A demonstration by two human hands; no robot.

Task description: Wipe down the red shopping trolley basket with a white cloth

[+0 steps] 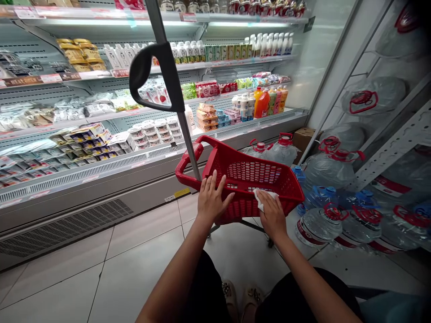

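Observation:
A red plastic shopping basket (235, 157) on a wheeled frame stands before me, with slotted walls and nothing seen inside it. From its left end rises a grey pole with a black loop handle (168, 76). My left hand (212, 197) lies with fingers spread against the near rim, close to the foot of the pole. Farther right on the same rim, my right hand (272, 213) presses a white cloth (259, 197) to the red plastic. Part of the cloth is hidden beneath its fingers.
Behind the basket runs a refrigerated shelf (134, 161) stocked with yogurt cups, bottles and cartons. Large water bottles (319, 226) with red handles crowd the floor and a rack on the right. A cardboard box (303, 139) sits in the corner. Pale tiles (141, 255) cover the floor.

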